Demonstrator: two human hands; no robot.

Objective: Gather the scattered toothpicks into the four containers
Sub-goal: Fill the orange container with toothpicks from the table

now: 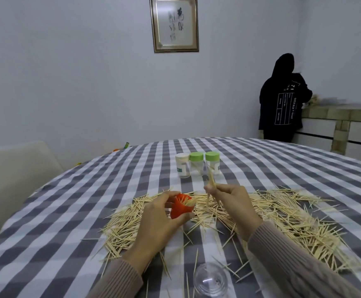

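The left hand (158,214) grips a small red container (180,206) above the checked tablecloth (67,211), fingers and thumb curled round its sides, its open mouth tilted toward the right and showing toothpick ends inside. Just beside it, the right hand (232,201) pinches a small bundle of toothpicks (211,186) between thumb and fingertips, the sticks standing nearly upright with their lower tips down among the scattered toothpicks (282,220), which lie in a wide loose heap across the cloth on both sides of the hands and thin out toward the near edge. Farther back stand three capped containers touching in a row: a white-lidded one (183,165) and two green-lidded ones (196,164) (212,162); they seem to hold toothpicks, though blur makes that uncertain. A clear plastic lid or cup (210,280) rests near the front edge. A person in a black hooded top (282,104) stands at a counter (336,110) in the far corner, and a framed picture (174,23) hangs on the wall.
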